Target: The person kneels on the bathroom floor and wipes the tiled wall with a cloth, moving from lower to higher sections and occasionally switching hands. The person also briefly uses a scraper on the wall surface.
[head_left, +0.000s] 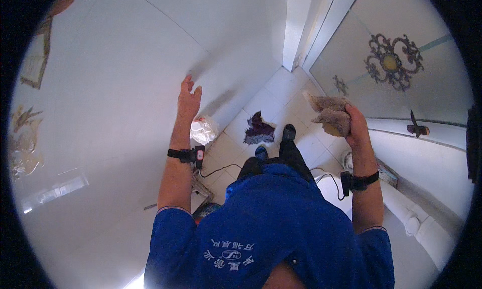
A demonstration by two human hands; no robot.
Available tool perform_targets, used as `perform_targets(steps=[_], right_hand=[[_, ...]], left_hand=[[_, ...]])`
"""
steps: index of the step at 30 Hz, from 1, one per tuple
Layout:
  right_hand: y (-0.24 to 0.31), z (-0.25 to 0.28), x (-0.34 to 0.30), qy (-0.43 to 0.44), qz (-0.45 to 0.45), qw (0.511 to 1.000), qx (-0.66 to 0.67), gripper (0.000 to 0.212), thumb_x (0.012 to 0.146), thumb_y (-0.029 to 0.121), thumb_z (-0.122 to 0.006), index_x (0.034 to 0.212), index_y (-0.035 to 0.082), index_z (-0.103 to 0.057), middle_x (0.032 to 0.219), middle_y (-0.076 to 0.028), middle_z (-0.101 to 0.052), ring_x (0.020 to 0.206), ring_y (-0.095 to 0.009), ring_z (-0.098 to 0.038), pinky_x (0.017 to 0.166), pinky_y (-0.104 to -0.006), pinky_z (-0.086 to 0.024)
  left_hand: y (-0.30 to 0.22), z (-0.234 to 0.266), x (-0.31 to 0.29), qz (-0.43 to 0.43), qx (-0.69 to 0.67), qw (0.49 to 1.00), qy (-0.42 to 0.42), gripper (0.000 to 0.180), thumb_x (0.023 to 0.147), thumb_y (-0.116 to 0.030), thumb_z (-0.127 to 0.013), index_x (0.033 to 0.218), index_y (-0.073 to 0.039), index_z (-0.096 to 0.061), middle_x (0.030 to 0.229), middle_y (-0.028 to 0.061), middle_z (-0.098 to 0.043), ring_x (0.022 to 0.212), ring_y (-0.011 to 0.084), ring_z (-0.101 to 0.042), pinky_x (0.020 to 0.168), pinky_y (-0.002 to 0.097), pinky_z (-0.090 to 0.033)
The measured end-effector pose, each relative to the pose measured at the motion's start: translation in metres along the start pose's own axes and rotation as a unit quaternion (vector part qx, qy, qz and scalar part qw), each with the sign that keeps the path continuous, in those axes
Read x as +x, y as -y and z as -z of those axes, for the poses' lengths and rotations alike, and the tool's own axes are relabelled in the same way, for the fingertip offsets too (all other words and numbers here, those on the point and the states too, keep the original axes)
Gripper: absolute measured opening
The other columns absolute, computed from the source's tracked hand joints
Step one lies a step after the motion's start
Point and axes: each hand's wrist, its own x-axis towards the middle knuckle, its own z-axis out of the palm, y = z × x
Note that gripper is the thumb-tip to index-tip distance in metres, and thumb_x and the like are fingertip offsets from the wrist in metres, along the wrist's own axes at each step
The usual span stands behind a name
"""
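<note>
One dark rag (259,130) by feet (288,132), left hand (189,101) half-spread, right hand (357,127) around apparent cloth (333,117)

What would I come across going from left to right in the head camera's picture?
Gold floral decoration → bare left hand → dark cloth on the floor → dark shoe → brownish cloth → right hand holding it → door handle.

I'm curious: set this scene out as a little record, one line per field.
Left hand: raised beside the white wall, contact unclear
Right hand: gripping a brownish-grey cloth
Underfoot: pale tiled floor, with a dark cloth or mat near the shoes
Right side: door with scrolled ornament and handle
Worn: blue shirt, black forearm devices
</note>
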Motion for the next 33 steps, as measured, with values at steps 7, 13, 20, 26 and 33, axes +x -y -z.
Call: perform_targets(steps=[7,13,20,26,33], right_hand=[[-0.053,0.034,0.002,-0.031,0.017,0.998,-0.057,0.035,0.100,0.027,-0.059,0.123,0.001,-0.062,0.116,-0.014,-0.068,0.103,-0.026,-0.069,0.087,-0.0404,-0.057],[-0.126,-0.010,-0.043,-0.056,0.023,0.998,-0.004,0.033,0.101,0.025,-0.061,0.123,0.001,-0.062,0.114,-0.012,-0.069,0.103,-0.023,-0.068,0.091,-0.0382,-0.056],[-0.216,-0.071,-0.104,-0.052,-0.033,0.998,-0.001,0.029,0.103,0.020,-0.057,0.124,0.001,-0.063,0.113,-0.010,-0.070,0.100,-0.019,-0.066,0.089,-0.0345,-0.055],[-0.229,-0.083,-0.137,-0.013,-0.055,0.996,0.066,0.031,0.102,0.017,-0.057,0.129,0.001,-0.059,0.118,-0.009,-0.068,0.105,-0.019,-0.065,0.094,-0.0341,-0.053],[-0.233,-0.055,-0.142,0.007,-0.035,0.996,0.086,0.030,0.101,0.015,-0.057,0.128,0.001,-0.059,0.118,-0.008,-0.067,0.107,-0.019,-0.063,0.094,-0.0332,-0.052]], left_hand=[[-0.023,0.002,-0.009,-0.002,0.004,1.000,0.019,0.062,0.100,-0.023,-0.065,0.154,-0.004,-0.040,0.144,0.0261,-0.057,0.136,0.0371,-0.055,0.108,0.0433,-0.050],[0.010,-0.027,-0.050,0.004,-0.059,0.990,0.124,0.060,0.099,-0.022,-0.067,0.152,-0.005,-0.044,0.147,0.0246,-0.056,0.139,0.0334,-0.053,0.109,0.0419,-0.049],[-0.009,-0.082,-0.201,0.021,-0.130,0.883,0.451,0.083,0.094,-0.031,-0.076,0.159,-0.006,-0.030,0.144,0.0235,-0.056,0.131,0.0326,-0.058,0.105,0.0417,-0.049],[-0.053,-0.100,-0.232,-0.009,-0.138,0.842,0.521,0.091,0.094,-0.034,-0.078,0.161,-0.003,-0.025,0.149,0.0228,-0.050,0.136,0.0305,-0.052,0.113,0.0416,-0.045],[-0.063,-0.119,-0.247,0.016,-0.158,0.828,0.538,0.074,0.090,-0.029,-0.075,0.149,0.001,-0.040,0.133,0.0221,-0.062,0.124,0.0299,-0.061,0.106,0.0390,-0.048]])
